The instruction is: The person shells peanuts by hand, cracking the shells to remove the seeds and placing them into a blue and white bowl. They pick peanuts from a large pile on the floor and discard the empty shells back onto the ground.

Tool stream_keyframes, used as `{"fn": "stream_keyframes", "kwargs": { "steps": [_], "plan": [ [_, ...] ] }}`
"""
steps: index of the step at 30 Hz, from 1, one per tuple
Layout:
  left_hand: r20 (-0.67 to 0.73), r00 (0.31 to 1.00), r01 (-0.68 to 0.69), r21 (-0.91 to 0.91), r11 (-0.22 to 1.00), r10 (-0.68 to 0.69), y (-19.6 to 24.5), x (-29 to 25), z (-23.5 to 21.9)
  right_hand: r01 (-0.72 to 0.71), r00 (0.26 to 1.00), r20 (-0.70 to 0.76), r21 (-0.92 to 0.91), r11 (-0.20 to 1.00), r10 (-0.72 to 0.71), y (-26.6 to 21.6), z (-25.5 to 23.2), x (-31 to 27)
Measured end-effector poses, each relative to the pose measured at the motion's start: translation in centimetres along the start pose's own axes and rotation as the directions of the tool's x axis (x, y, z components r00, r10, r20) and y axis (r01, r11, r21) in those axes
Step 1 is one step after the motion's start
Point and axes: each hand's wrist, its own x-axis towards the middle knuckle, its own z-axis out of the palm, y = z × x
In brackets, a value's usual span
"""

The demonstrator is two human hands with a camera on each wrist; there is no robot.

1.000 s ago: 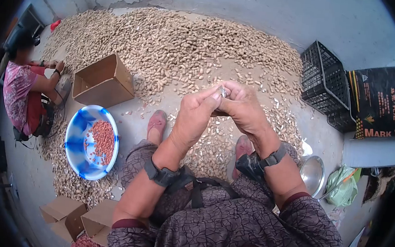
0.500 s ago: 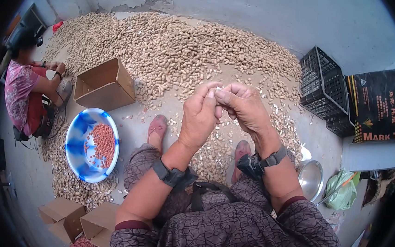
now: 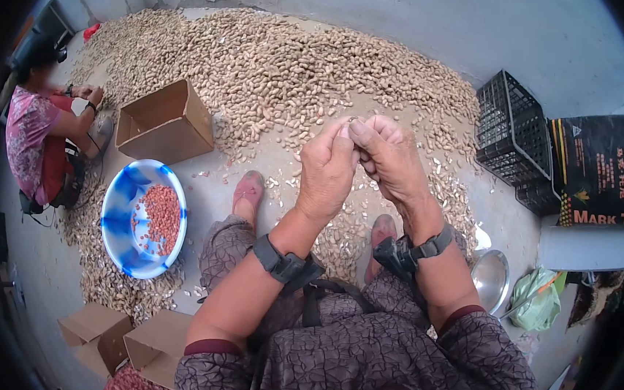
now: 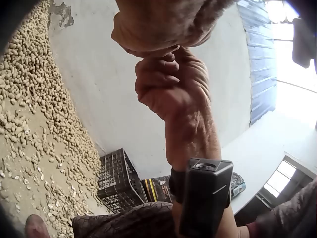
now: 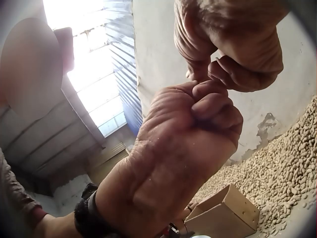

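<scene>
Small pale piece: located between the fingertips of both hands, raised in front of the body, above the floor. Largely covered by the fingers; cannot tell whether pod, shell or kernel.

Left hand: closed in a pinch, thumb and index finger on the piece. Right hand: likewise pinching, thumb beside the other thumb, remaining fingers curled. Fingertips of the two hands meet; right wrist view agrees.

Step in hand (judgement): fine two-handed fingertip work on the piece. The next move appears to call for light, opposed thumb pressure, with one pinch steady while the other works, so that nothing so small slips out.

Below: shell fragments on the floor between two shoes. Beyond the hands: broad heap of unshelled peanuts along the wall. To the left: blue-and-white basin holding reddish kernels; cardboard box just beyond it, tipped on its side. Far left: second person, seated, hands together near the heap's edge. To the right: black crates, metal bowl, green bag.
</scene>
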Motion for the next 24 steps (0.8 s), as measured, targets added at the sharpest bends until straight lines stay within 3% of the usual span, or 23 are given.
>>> {"fn": "stream_keyframes", "kwargs": {
  "steps": [8,14,16,19,22,24],
  "plan": [
    [-0.089,0.991,0.088,-0.096,0.992,-0.096,-0.3,0.0,0.6,0.011,0.995,-0.104,0.042,0.999,-0.007,0.5,1.2,-0.2],
    [-0.258,0.958,0.098,-0.108,0.989,-0.123,-2.9,0.9,0.0,0.032,0.982,-0.185,-0.029,0.999,-0.036,1.9,1.6,-0.3],
    [-0.199,0.95,0.162,-0.342,0.926,-0.24,-1.9,0.8,0.3,0.06,0.977,-0.205,-0.014,0.998,-0.062,1.5,1.9,-0.5],
    [-0.088,0.935,0.272,-0.449,0.851,-0.345,-0.3,0.6,-0.1,-0.006,0.991,-0.132,0.12,0.993,0.022,0.6,1.6,-0.6],
    [0.001,0.935,0.317,-0.452,0.834,-0.355,-0.5,0.7,-1.0,-0.048,0.994,-0.091,0.137,0.989,0.061,0.8,0.8,-0.4],
    [-0.02,0.938,0.31,-0.397,0.864,-0.346,-0.7,0.6,-1.3,-0.038,0.995,-0.082,0.126,0.991,0.049,0.9,0.4,-0.3]
  ]
}}
